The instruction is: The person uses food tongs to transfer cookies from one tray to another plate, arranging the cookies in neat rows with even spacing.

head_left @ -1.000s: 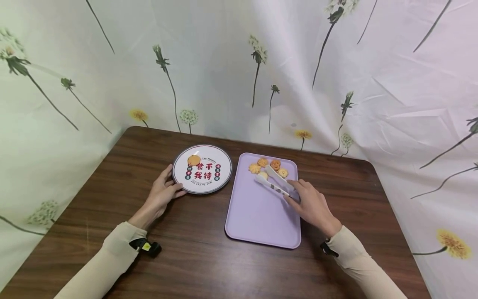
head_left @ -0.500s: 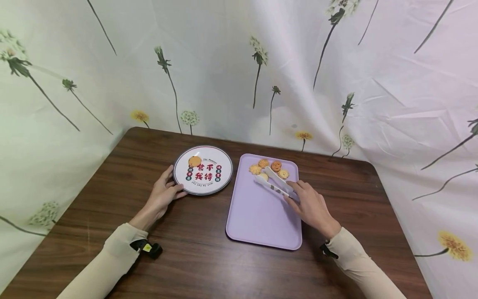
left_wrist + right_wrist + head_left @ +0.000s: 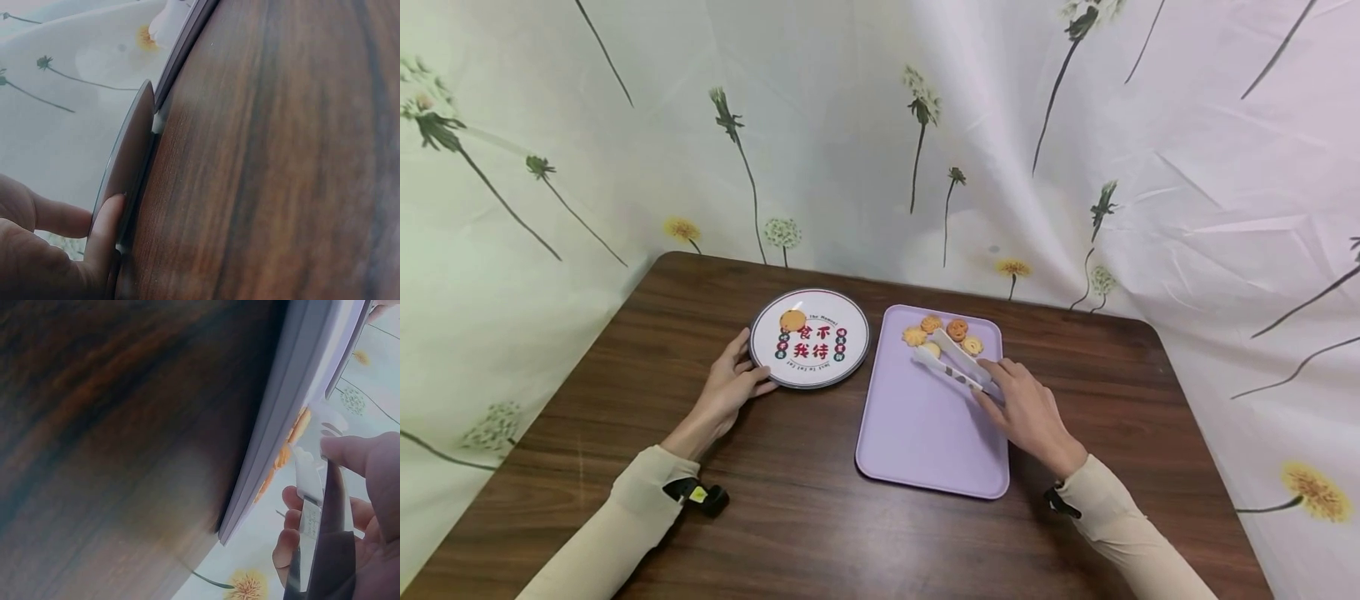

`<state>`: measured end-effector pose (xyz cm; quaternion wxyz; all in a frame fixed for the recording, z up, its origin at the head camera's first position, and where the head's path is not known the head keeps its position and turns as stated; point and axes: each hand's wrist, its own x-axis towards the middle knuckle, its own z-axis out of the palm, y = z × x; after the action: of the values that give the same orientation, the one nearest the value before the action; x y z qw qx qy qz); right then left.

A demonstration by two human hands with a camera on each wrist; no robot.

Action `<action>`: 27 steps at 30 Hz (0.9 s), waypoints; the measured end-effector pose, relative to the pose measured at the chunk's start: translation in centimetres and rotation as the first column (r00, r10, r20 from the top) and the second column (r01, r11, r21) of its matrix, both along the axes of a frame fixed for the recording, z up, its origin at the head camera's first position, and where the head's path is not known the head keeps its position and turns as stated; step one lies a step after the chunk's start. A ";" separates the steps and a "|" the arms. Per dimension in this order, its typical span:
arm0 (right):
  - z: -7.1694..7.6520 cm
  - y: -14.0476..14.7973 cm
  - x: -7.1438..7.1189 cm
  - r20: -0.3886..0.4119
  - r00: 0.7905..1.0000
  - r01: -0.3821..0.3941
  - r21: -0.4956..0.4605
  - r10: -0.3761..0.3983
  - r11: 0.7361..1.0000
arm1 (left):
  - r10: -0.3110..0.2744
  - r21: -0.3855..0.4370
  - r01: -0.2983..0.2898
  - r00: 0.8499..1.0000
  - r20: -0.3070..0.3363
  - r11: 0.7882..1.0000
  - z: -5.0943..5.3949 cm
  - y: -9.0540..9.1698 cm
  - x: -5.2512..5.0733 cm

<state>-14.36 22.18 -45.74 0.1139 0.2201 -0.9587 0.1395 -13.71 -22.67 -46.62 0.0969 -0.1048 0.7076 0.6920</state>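
My left hand (image 3: 727,390) pinches the near-left rim of a round white plate (image 3: 808,380) printed with red characters. In the left wrist view, thumb and finger lie on opposite sides of the plate's edge (image 3: 132,153). One round golden cookie (image 3: 792,321) lies on the plate. To the right, my right hand (image 3: 1030,412) grips a pair of white food tongs (image 3: 958,356) over a lilac tray (image 3: 928,433). The tong tips stand apart on either side of a pale cookie (image 3: 932,350); whether they touch it I cannot tell.
Several more cookies (image 3: 913,336) cluster at the tray's far end, close around the tong tips. Plate and tray stand side by side with a narrow gap on a dark wooden table (image 3: 760,500). A flower-printed white cloth (image 3: 842,150) hangs behind the table's far edge.
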 end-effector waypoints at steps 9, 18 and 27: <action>0.4 -0.1 -0.1 -0.020 1.000 -0.008 -0.005 0.008 1.000 | 0.003 0.004 -0.003 1.000 0.001 1.000 -0.1 0.0 0.0; 0.9 -0.8 -0.6 -0.049 0.998 -0.036 -0.014 0.035 0.999 | 0.008 0.000 -0.008 1.000 -0.001 1.000 0.1 0.1 0.0; 1.7 -2.3 -1.6 -0.066 0.995 -0.071 -0.016 0.070 0.997 | 0.016 -0.009 -0.016 1.000 -0.001 1.000 0.2 0.2 0.2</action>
<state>-15.97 19.91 -44.07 0.1421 0.2573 -0.9448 0.1451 -13.53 -22.47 -46.44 0.0904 -0.1104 0.7099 0.6897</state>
